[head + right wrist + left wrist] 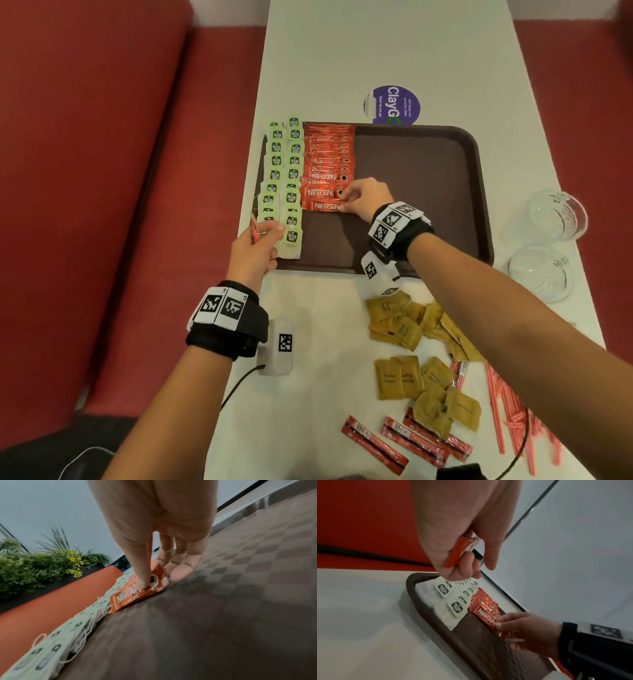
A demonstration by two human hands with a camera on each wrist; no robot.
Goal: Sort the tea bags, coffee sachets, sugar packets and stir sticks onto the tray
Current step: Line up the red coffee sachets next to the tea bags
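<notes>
A brown tray [428, 164] holds two columns of green-tagged tea bags [284, 178] along its left side and a column of red coffee sachets [329, 157] beside them. My right hand [363, 200] pinches the right end of the nearest coffee sachet [325, 207], which lies at the near end of that column [130, 597]. My left hand [260, 240] hovers over the tray's near left corner and grips a few red coffee sachets [458, 551]. Brown sugar packets [411, 342], several more red sachets [394, 442] and pink stir sticks [513, 418] lie loose on the table nearer me.
Two clear glass cups [556, 219] [541, 274] stand right of the tray. A purple round sticker [394, 104] sits beyond it. A small white device with a cable [277, 346] lies by my left wrist. Red seating [102, 171] flanks the white table [376, 51].
</notes>
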